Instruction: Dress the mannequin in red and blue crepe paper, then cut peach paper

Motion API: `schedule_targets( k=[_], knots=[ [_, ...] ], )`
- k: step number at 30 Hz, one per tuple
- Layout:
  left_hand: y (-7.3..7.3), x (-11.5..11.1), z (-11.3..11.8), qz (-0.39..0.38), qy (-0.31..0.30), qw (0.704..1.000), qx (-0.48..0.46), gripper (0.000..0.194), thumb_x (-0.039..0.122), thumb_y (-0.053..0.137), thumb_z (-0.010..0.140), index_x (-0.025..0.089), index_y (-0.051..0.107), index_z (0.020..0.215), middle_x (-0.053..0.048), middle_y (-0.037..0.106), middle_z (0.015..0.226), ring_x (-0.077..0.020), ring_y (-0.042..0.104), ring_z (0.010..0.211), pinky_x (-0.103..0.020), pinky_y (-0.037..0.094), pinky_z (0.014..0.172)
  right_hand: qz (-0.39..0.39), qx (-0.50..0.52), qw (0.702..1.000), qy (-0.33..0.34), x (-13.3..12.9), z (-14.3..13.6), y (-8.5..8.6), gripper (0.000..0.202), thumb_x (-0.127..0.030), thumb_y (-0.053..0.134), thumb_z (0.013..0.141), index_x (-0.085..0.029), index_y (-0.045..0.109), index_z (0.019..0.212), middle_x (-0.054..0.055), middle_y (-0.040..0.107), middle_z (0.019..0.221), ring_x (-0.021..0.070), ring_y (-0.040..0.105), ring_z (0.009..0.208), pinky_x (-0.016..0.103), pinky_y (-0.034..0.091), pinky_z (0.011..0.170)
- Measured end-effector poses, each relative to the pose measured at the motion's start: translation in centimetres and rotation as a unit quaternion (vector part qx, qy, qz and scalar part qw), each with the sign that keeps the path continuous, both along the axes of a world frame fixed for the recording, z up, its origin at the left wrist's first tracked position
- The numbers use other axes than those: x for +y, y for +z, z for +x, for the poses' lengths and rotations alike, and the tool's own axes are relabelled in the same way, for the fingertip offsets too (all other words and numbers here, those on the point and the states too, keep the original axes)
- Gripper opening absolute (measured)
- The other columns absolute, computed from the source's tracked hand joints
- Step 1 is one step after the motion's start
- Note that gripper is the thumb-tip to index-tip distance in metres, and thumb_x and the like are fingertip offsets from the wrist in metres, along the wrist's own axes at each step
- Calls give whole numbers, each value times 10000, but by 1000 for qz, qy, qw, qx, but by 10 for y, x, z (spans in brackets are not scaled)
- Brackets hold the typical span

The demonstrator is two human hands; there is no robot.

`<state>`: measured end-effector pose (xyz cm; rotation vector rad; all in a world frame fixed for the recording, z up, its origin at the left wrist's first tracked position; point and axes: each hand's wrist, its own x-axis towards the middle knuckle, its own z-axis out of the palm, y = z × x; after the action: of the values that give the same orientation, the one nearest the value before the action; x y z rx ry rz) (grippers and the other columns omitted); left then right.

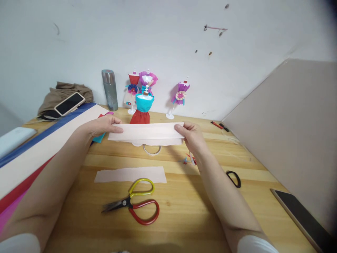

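My left hand [109, 127] pinches the left end of a folded pale pink paper strip [147, 132], thumb on top. At the other end my right hand [190, 133] grips the same strip, so it stretches level above the table. Right behind it stands a small dress form [144, 103] with a turquoise top and red skirt, its base hidden by the strip. Below lies a second pale strip [130, 174] flat on the wood. Scissors [131, 203] with one yellow and one red handle rest slightly open nearer me. A roll of tape [152, 150] shows partly under the held strip.
More dressed forms [180, 95] stand by the wall, with a flask [110, 90] to their left. Long coloured paper sheets [47, 140] cover the left side, a phone [70, 103] beyond. At right are a black ring-shaped item [233, 179] and a dark-screened device [300, 218].
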<state>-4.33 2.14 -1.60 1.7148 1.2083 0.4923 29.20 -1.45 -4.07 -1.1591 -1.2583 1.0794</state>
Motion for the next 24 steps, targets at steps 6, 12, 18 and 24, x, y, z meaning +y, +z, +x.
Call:
schedule_targets(
  k=[6, 12, 18, 24],
  knots=[
    [-2, 3, -6, 20, 29, 999, -9, 293, 407, 789, 602, 168, 625, 641, 18, 591, 611, -123, 510, 577, -215, 359, 520, 1, -8, 1000, 7, 3, 0, -6, 316, -489, 798, 593, -202, 672, 635, 15, 662, 583, 150, 546, 506, 287, 413, 517],
    [1, 0, -6, -19, 19, 1000, 11, 265, 382, 809, 575, 174, 682, 679, 12, 649, 643, -137, 546, 600, -218, 396, 550, -9, -19, 999, 40, 5, 0, -10, 337, -489, 816, 590, -196, 649, 591, -8, 607, 529, 118, 489, 470, 266, 365, 493],
    [-6, 4, -11, -34, 30, 999, -8, 276, 410, 796, 608, 164, 677, 647, -4, 650, 614, -138, 538, 583, -218, 401, 536, -22, -28, 997, 70, 5, -2, -15, 320, -460, 808, 627, -179, 654, 610, -10, 618, 542, 113, 515, 490, 259, 405, 520],
    [-11, 14, -29, -10, -42, 999, 18, 291, 434, 759, 676, 159, 668, 648, 8, 626, 598, -125, 532, 574, -203, 401, 544, -27, -36, 994, 97, 5, -2, -17, 298, -439, 806, 642, -170, 678, 657, -8, 633, 570, 110, 526, 518, 247, 414, 534]
  ],
)
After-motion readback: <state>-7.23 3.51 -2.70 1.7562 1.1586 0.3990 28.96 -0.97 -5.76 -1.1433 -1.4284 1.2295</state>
